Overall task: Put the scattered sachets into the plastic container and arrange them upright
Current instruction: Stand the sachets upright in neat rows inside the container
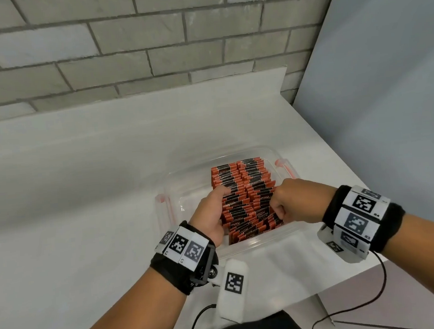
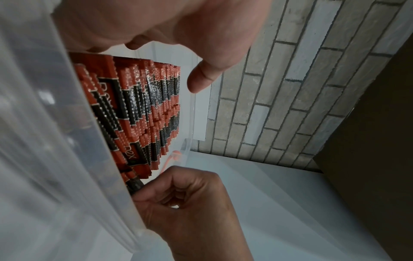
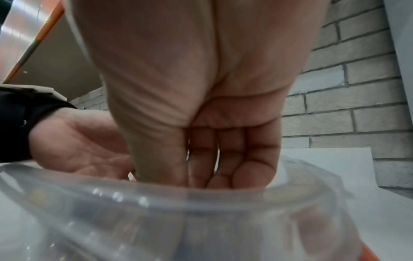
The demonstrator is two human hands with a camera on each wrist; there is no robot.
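The white counter (image 1: 70,189) is seen bare of loose sachets to the left of the plastic container (image 1: 258,241), which sits toward 5 o'clock of the surface, near its right edge. Within the container, the red-and-black sachets (image 1: 246,188) are packed on edge in two rows running from 6 toward 12 o'clock, so the filling is judged nearly finished and the work now one of straightening.

The left hand (image 1: 212,214) is laid against the 9 o'clock flank of the rows, fingers largely straight and the thumb raised over the tops; nothing is gripped by it. If this flank is released too soon, the near sachets, already leaning in the head view, could be tipped flat into the free space at the container's left side.

At the 3 o'clock flank the right hand (image 1: 294,202) is curled tightly beside the near sachets. Whether a sachet edge is pinched in it or the knuckles are only pressed against the stack cannot be told, since the fingertips are hidden in every view. If a sachet is pulled upward from so tight a pack, its neighbours may be dragged out of line.

The light container might also be slid toward the counter edge at 5 o'clock if sideways pressure is applied unevenly.
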